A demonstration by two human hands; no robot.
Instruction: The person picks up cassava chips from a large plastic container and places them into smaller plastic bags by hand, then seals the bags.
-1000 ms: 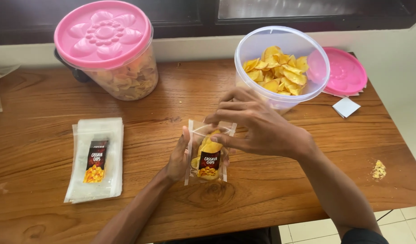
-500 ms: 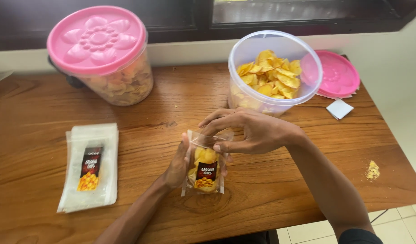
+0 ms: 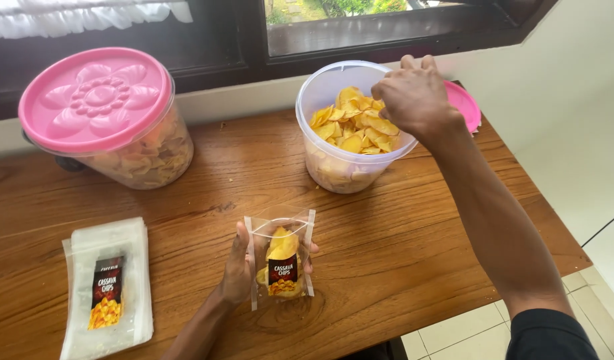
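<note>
My left hand (image 3: 237, 270) holds a clear stand-up pouch (image 3: 281, 261) upright on the wooden table (image 3: 400, 247); the pouch has a dark label and a few yellow chips inside, and its top is open. My right hand (image 3: 411, 93) reaches into the open clear tub (image 3: 350, 167) full of yellow chips (image 3: 350, 123), fingers curled down among them. Whether chips are pinched in the fingers is hidden.
A second clear tub with a pink flower-patterned lid (image 3: 97, 97) stands at the back left. A stack of flat labelled pouches (image 3: 107, 290) lies at the front left. A pink lid (image 3: 465, 103) lies behind the open tub. The table's right edge drops to a tiled floor (image 3: 447, 340).
My right hand left the pouch mouth and moved up and right into the open tub of chips. The left hand keeps holding the pouch upright.
</note>
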